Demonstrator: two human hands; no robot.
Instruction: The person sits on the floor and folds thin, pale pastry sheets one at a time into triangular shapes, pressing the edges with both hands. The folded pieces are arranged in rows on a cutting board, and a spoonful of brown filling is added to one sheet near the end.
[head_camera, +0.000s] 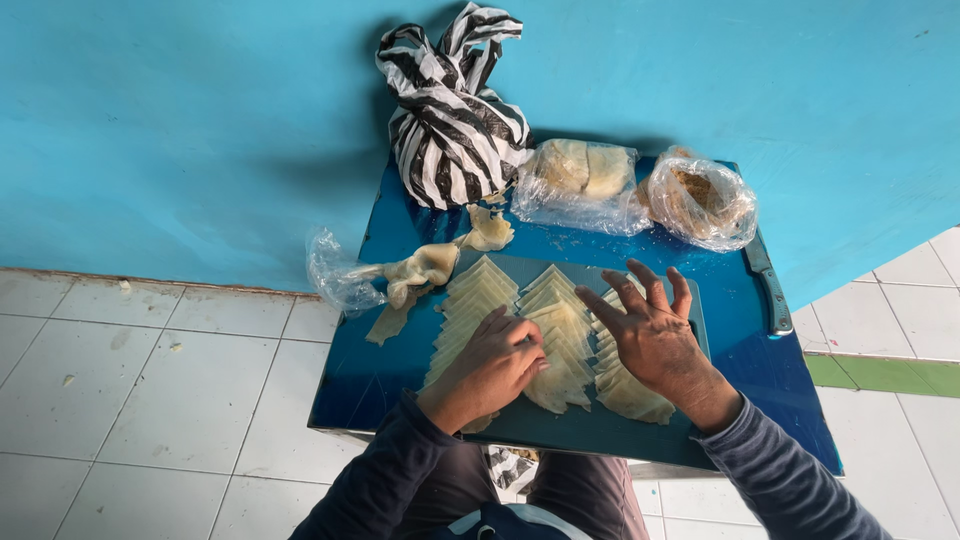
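Three rows of thin, pale triangular dough sheets (562, 325) lie overlapped on a dark cutting board (590, 430) on a small blue table (395, 250). My left hand (492, 368) rests curled on the left and middle rows, fingertips pinching at a sheet in the middle row. My right hand (650, 335) lies flat on the right row with its fingers spread, holding nothing.
A black-and-white striped plastic bag (452, 110) stands knotted at the table's back. Two clear bags hold dough (580, 180) and a brownish filling (700, 200). Dough scraps (425, 270) and an empty clear bag (335, 270) lie at the left. A knife (770, 285) lies at the right edge. White floor tiles surround the table.
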